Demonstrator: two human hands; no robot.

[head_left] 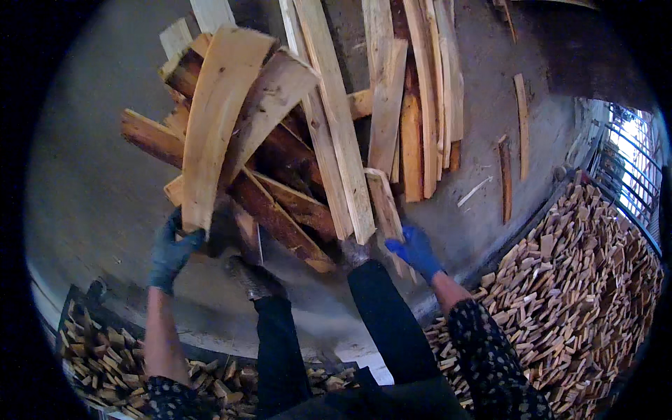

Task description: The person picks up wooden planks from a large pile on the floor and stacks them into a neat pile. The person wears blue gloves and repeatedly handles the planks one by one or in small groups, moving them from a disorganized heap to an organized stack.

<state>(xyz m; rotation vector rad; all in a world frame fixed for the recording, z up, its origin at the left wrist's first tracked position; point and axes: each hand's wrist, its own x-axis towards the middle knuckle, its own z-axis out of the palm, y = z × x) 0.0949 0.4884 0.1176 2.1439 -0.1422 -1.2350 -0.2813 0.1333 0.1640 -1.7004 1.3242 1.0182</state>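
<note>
My left hand (172, 253), in a grey-blue glove, is closed round the near end of a long, wide, pale wooden slab (225, 105). The slab slants up and away across the left part of a heap of wood. In a brighter blue glove, my right hand (420, 253) grips the edge of a shorter, narrow board (383, 199) by my right foot; part of this grip is hidden. Right beside the held slab lies another broad pale slab (274, 98). Dark bark-covered pieces (276, 217) lie crosswise beneath them.
Long planks (336, 119) stretch away in the middle, and more boards (428, 105) lie to their right. Thin strips (523, 126) lie on the grey floor (91, 189). A large pile of short cut pieces (560, 301) fills the right; more cut wood (115, 357) lies at lower left. My shoes (255, 278) stand against the heap.
</note>
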